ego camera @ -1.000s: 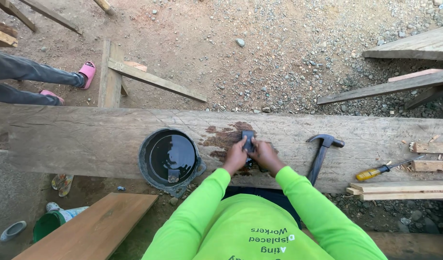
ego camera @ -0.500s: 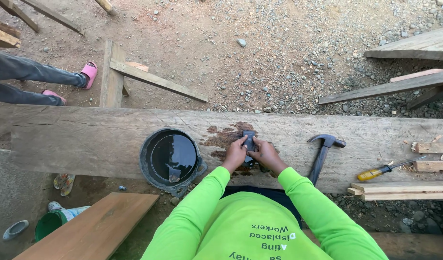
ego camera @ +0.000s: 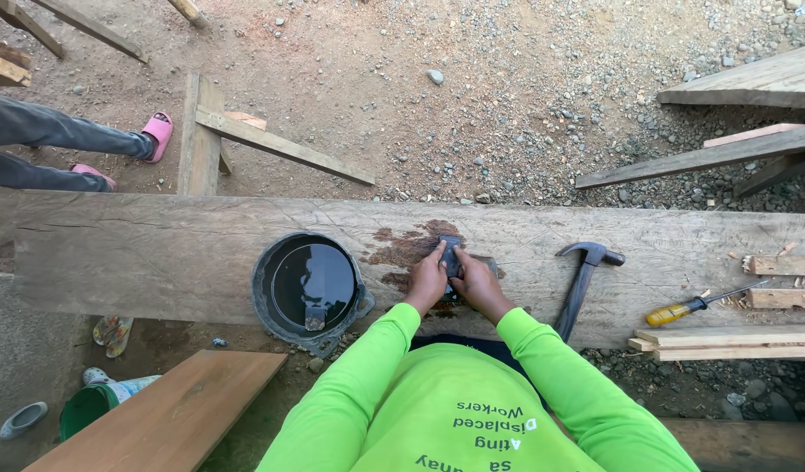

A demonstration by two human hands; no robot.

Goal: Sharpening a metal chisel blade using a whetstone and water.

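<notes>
A round black bucket (ego camera: 308,288) of dark water sits on the plank worktop (ego camera: 158,253), just left of the hands. Left hand (ego camera: 427,281) and right hand (ego camera: 474,281) are pressed together, both gripping a small dark block (ego camera: 451,255) flat against a wet patch (ego camera: 407,249). A hammer (ego camera: 582,278) lies right, apart. A yellow-handled screwdriver (ego camera: 695,306) lies farther right.

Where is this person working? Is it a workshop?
Probably an outdoor woodworking spot, not an indoor shop: bare gravel ground, a big wooden beam as workbench, a hammer and loose planks around.
</notes>
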